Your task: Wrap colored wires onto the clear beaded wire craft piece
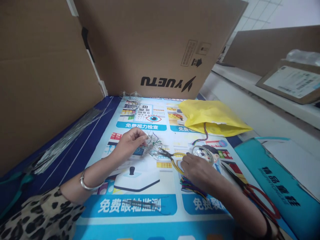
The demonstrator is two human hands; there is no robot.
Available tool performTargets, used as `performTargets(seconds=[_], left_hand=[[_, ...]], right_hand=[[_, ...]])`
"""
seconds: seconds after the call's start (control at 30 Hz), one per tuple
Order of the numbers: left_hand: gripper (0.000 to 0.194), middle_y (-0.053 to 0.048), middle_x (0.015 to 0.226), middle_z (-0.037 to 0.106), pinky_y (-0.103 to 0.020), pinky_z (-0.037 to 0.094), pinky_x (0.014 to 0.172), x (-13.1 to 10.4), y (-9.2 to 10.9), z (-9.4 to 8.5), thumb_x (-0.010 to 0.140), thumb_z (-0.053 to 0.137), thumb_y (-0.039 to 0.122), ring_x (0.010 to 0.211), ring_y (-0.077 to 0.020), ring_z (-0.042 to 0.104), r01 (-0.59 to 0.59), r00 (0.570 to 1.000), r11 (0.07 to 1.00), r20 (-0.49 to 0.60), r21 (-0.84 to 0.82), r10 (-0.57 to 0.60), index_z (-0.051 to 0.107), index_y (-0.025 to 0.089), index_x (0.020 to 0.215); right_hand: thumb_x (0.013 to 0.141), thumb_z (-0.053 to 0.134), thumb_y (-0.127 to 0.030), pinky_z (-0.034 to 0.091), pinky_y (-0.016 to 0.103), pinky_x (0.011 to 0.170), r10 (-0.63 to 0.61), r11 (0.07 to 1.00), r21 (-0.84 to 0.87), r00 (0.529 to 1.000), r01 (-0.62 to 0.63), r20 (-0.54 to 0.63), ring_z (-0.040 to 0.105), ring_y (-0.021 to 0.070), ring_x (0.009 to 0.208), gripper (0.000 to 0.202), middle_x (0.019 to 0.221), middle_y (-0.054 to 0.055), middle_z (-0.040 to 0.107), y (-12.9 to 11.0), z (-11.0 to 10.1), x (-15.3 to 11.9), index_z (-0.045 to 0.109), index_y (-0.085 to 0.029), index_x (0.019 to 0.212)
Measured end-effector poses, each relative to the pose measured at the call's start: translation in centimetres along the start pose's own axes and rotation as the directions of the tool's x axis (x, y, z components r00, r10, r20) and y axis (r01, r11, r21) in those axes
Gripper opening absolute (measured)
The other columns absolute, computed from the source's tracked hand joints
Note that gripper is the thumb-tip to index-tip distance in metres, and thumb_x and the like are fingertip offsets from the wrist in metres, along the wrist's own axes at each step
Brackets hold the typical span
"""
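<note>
My left hand [130, 141] pinches a small tangle of thin wire with clear bits [153, 145], held just above a printed poster [140, 203] that covers the table. My right hand [197, 168] grips yellow-handled pliers [172, 156], whose jaws point left and touch the wire tangle. A bundle of coloured wires [191, 186] lies under my right wrist. A silver bangle sits on my left wrist.
A yellow bag [212, 116] lies behind my right hand with a coloured cord hanging out. Red-handled scissors [260, 198] rest at the right. Silver wire strands [67, 136] lie at the left. Cardboard walls [155, 43] stand behind and left. A teal bag [280, 186] sits at the right.
</note>
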State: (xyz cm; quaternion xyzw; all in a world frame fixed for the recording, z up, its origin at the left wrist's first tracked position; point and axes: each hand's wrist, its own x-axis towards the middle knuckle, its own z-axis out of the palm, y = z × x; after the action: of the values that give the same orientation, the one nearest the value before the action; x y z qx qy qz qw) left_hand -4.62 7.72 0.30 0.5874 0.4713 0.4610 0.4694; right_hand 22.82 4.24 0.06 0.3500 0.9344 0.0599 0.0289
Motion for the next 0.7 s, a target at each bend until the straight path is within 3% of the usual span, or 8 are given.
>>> performTargets(seconds=[0.13,0.23,0.3,0.37,0.43,0.5,0.6,0.7], left_hand=[[0.015,-0.001,0.079,0.059,-0.027,0.043,0.069,-0.8,-0.7,-1.1,0.086,0.052,0.033,0.074,-0.0139,0.055,-0.128,0.991,0.974,-0.015,0.188,0.134,0.054,0.018,0.085],[0.011,-0.002,0.079,0.058,-0.028,0.043,0.069,-1.4,-1.1,-1.6,0.086,0.051,0.028,0.073,-0.0144,0.055,-0.233,0.968,0.918,-0.011,0.320,0.250,0.055,0.018,0.082],[0.010,-0.002,0.076,0.058,-0.028,0.043,0.068,-1.6,-1.3,-1.8,0.086,0.051,0.023,0.072,-0.0147,0.055,-0.335,0.936,0.862,0.032,0.381,0.350,0.054,0.017,0.079],[0.008,-0.003,0.075,0.058,-0.029,0.044,0.068,-1.8,-1.5,-1.8,0.085,0.051,0.020,0.073,-0.0154,0.055,-0.458,0.883,0.782,0.116,0.424,0.455,0.054,0.017,0.078],[0.005,-0.005,0.077,0.059,-0.030,0.044,0.070,-1.9,-1.7,-1.9,0.083,0.053,0.018,0.075,-0.0165,0.055,-0.559,0.825,0.693,0.219,0.456,0.521,0.054,0.017,0.078],[0.003,-0.006,0.078,0.060,-0.032,0.044,0.072,-2.0,-1.9,-1.9,0.083,0.054,0.017,0.078,-0.0178,0.056,-0.613,0.787,0.624,0.303,0.485,0.537,0.054,0.017,0.079],[0.003,-0.006,0.081,0.062,-0.033,0.045,0.074,-2.0,-2.0,-2.0,0.082,0.054,0.019,0.081,-0.0194,0.056,-0.620,0.782,0.585,0.354,0.523,0.512,0.055,0.018,0.080],[0.003,-0.006,0.081,0.062,-0.033,0.045,0.075,-1.9,-2.1,-2.2,0.081,0.056,0.022,0.082,-0.0207,0.058,-0.574,0.817,0.602,0.335,0.555,0.470,0.057,0.020,0.080]], right_hand=[[0.079,0.046,-0.006,0.039,0.029,0.059,0.120,0.976,0.195,0.989,-0.101,-0.086,0.054,0.0178,0.066,0.016,0.071,0.007,0.059,0.6,0.3,0.1,0.054,-0.015,0.069],[0.076,0.047,-0.008,0.043,0.028,0.059,0.268,0.846,0.514,0.946,-0.140,-0.184,0.056,0.0158,0.067,0.012,0.080,0.008,0.063,0.8,-0.2,0.1,0.053,-0.016,0.070],[0.076,0.052,-0.013,0.046,0.026,0.057,0.367,0.626,0.765,0.923,-0.153,-0.116,0.058,0.0145,0.068,0.006,0.091,0.009,0.064,0.8,-0.6,0.2,0.055,-0.017,0.072],[0.079,0.056,-0.021,0.047,0.024,0.053,0.411,0.294,0.943,0.911,-0.156,0.022,0.060,0.0140,0.067,0.007,0.094,0.009,0.065,0.8,-0.8,0.3,0.056,-0.017,0.073],[0.081,0.058,-0.029,0.046,0.023,0.048,0.411,-0.034,0.991,0.902,-0.130,0.132,0.063,0.0154,0.069,0.016,0.087,0.008,0.066,0.8,-0.8,0.5,0.054,-0.018,0.071],[0.081,0.060,-0.033,0.044,0.021,0.043,0.425,-0.214,0.972,0.886,-0.102,0.187,0.064,0.0155,0.065,0.022,0.078,0.006,0.066,0.8,-0.6,0.7,0.051,-0.018,0.069],[0.080,0.061,-0.031,0.043,0.021,0.043,0.453,-0.158,0.980,0.873,-0.117,0.178,0.057,0.0103,0.049,0.020,0.064,0.002,0.064,1.1,-0.8,0.6,0.051,-0.017,0.069],[0.078,0.058,-0.022,0.041,0.020,0.044,0.458,0.113,0.964,0.874,-0.239,0.163,0.051,0.0087,0.045,0.012,0.053,-0.004,0.056,1.5,-1.4,0.1,0.052,-0.017,0.069]])
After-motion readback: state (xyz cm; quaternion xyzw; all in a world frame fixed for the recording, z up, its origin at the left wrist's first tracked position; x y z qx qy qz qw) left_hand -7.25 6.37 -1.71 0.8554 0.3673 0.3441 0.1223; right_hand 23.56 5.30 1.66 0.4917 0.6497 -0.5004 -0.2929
